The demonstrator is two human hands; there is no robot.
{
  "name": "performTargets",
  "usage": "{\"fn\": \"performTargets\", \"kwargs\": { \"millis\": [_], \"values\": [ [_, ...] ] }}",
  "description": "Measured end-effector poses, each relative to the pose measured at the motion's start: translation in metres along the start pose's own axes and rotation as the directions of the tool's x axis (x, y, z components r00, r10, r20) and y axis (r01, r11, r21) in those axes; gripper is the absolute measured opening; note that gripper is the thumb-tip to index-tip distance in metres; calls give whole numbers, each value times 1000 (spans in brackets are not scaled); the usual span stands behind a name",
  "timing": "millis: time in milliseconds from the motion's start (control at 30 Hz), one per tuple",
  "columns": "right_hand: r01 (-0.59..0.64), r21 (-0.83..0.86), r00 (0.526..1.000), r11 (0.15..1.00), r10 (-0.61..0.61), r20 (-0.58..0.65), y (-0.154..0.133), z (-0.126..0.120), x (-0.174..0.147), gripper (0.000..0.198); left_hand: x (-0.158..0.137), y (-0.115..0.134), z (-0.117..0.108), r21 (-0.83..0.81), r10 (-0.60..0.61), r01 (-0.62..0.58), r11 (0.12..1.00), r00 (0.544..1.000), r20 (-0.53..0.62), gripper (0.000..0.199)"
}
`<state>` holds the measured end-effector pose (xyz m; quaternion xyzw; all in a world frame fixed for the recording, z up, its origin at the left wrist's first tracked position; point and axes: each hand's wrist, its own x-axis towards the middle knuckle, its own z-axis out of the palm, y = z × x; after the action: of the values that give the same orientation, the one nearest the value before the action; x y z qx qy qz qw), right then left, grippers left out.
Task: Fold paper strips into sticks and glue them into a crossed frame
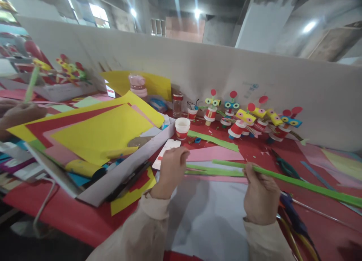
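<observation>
In my right hand [261,197] a long bright green paper strip [299,183] is pinched near one end; its rest runs off to the right. My left hand [173,170] is closed with curled fingers, beside the white phone [161,161]. Whether it grips anything is hidden. Between the hands, more green paper strips [217,172] lie over pink and white paper, their left ends close to my left hand. Below them a large white sheet [209,215] covers the tabletop.
Paper-cup robot figures [238,128] stand at the back right. Pliers [285,164] and scissors [294,223] lie to the right. Left is a box [127,172] heaped with coloured paper. White paper cups [182,125] stand behind the phone. Another person's hand [22,116] shows far left.
</observation>
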<state>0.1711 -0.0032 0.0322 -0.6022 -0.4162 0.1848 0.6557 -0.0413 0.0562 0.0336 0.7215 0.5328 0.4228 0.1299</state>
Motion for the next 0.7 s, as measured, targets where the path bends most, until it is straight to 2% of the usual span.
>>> {"fn": "performTargets", "kwargs": {
  "millis": [33, 100, 167, 233, 333, 500, 700],
  "values": [
    [-11, -20, 1000, 1000, 11, -2, -2, 2, -2, 28, -1, 2, 1, 0, 11, -11, 1000, 998, -65, 20],
    [-58, -35, 997, 998, 60, 48, -3, 10, -8, 25, -5, 9, 5, -62, 113, -118, 991, 991, -71, 20],
    [-91, 12, 981, 996, 87, 176, -3, 21, -16, 21, -11, 18, 12, -146, 243, -236, 961, 970, 32, 23],
    [-123, 98, 949, 988, 88, 304, 0, 30, -23, 17, -16, 24, 19, -212, 296, -264, 941, 945, 137, 22],
    [-173, 153, 908, 973, 97, 407, 5, 35, -28, 16, -18, 25, 24, -248, 279, -220, 943, 932, 232, 19],
    [-209, 163, 879, 964, 112, 463, 9, 36, -29, 18, -13, 18, 18, -249, 225, -155, 956, 932, 284, 22],
    [-261, 193, 874, 946, 146, 464, 12, 40, -34, 18, -14, 16, 13, -197, 276, -222, 955, 908, 314, 21]
  ]
}}
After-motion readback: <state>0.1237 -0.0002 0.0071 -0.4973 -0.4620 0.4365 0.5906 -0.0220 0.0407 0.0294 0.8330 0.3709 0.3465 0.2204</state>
